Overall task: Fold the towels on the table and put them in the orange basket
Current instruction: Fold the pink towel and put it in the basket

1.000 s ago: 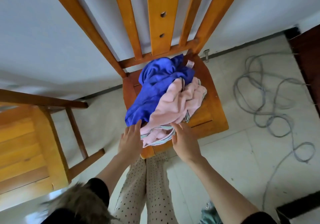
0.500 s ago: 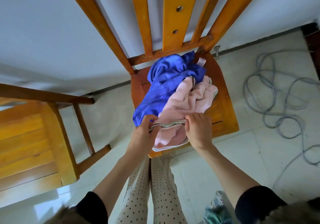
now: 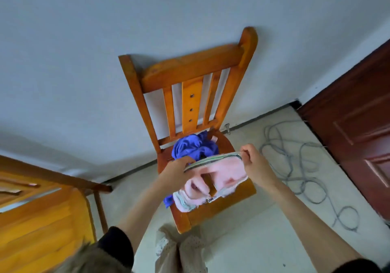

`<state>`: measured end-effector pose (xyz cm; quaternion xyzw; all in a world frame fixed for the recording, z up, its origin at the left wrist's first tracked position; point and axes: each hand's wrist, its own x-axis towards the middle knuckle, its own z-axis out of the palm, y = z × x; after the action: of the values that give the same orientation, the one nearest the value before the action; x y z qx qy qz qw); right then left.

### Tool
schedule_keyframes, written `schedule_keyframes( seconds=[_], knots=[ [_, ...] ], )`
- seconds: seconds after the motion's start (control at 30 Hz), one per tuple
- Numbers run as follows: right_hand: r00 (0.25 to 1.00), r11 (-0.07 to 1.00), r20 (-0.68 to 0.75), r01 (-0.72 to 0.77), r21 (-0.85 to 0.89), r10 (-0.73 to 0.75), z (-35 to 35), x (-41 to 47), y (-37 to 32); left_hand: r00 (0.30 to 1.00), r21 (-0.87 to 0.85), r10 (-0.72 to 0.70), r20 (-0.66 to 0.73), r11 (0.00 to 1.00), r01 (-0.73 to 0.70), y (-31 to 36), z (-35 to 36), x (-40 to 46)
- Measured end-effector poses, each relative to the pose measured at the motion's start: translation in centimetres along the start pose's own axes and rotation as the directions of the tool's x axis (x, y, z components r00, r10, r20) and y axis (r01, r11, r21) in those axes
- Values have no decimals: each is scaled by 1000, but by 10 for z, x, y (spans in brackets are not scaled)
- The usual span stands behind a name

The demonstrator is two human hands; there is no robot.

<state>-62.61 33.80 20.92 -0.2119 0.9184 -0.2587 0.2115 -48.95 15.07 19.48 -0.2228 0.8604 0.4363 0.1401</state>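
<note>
Left hand (image 3: 176, 170): fingers pinched on the pink towel's (image 3: 219, 172) striped edge, forearm reaching forward. Right hand (image 3: 254, 163): fingers pinched on the same edge, opposite end. Towel stretched above the wooden chair (image 3: 232, 201) seat; blue towel (image 3: 191, 146) bunched at the seat's back.

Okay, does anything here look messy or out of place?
Yes. A grey cable lies in loose tangled loops on the floor right of the chair. The blue towel sits crumpled on the seat, unfolded. No orange basket is in view.
</note>
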Motion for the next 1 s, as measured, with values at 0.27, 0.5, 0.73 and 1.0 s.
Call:
schedule_keyframes(
  seconds=[0.27, 0.5, 0.73, 1.0],
  knots=[
    [962, 962, -12, 274, -13, -274, -94, -48, -82, 929, 116, 233, -288, 971, -208, 86, -111, -60],
    [788, 791, -132, 610, 49, -601, -139, -70, -155, 798, 211, 261, -544, 962, -172, 113, -170, -157],
    [575, 595, -211, 803, -42, -790, -151, -104, -236, 622, 333, 221, -751, 941, 67, 113, -183, -283],
    [373, 426, -233, 869, -251, -898, -94, -185, -359, 205, 130, 53, -977, 914, 384, 62, -189, -451]
  ],
)
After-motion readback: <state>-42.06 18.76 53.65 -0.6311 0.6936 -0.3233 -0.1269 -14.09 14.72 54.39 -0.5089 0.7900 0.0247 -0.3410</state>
